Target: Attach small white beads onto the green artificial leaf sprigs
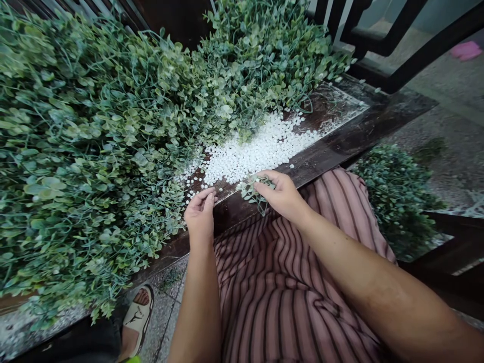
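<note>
At the dark wooden surface's front edge, my right hand (278,194) pinches a small artificial leaf sprig (251,190) with pale green leaves and a thin stem hanging down. To its left, my left hand (200,209) has its thumb and forefinger pressed together; whatever may be between them is too small to name. Just beyond both hands spreads a pile of small white round pieces (257,151), with a few scattered near my left fingers. A large mass of artificial green foliage (113,136) borders the pile on the left and behind.
Dark wooden bars (393,55) rise at the right end of the dark wooden surface (333,151). More green foliage (393,196) sits lower on the right. At bottom left is another person's sandalled foot (138,317). A pink item (467,50) lies at far right.
</note>
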`<state>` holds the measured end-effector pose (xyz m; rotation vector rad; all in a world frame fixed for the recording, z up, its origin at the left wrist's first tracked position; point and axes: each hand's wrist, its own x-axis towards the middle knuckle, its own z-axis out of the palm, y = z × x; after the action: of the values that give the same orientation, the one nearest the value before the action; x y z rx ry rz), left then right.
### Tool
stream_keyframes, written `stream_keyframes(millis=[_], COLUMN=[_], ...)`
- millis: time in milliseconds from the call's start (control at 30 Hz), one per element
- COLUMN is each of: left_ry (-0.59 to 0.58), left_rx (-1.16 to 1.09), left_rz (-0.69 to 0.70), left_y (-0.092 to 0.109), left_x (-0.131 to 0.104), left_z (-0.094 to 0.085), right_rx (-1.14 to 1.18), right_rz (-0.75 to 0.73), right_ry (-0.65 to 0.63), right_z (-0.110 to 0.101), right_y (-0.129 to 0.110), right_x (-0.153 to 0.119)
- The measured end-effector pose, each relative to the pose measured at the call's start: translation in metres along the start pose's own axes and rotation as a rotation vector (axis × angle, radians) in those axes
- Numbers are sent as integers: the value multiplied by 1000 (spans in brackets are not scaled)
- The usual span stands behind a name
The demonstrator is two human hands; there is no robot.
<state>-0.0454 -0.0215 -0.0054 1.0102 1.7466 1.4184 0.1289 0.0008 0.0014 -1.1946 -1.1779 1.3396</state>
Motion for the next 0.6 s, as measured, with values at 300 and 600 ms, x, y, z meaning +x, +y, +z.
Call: stream_keyframes(millis=[300,600], left_ry=[-95,-146], left_rx=[644,522], left_rz=[340,175], left_y=[-4,-2], left_x=[19,26], left_z=[-5,7], right_rx=[-79,-136], right_rz=[-70,-25], right_ry=[-132,-150], right_z=[-1,-3], right_y=[0,-6], right_x=[-1,-1])
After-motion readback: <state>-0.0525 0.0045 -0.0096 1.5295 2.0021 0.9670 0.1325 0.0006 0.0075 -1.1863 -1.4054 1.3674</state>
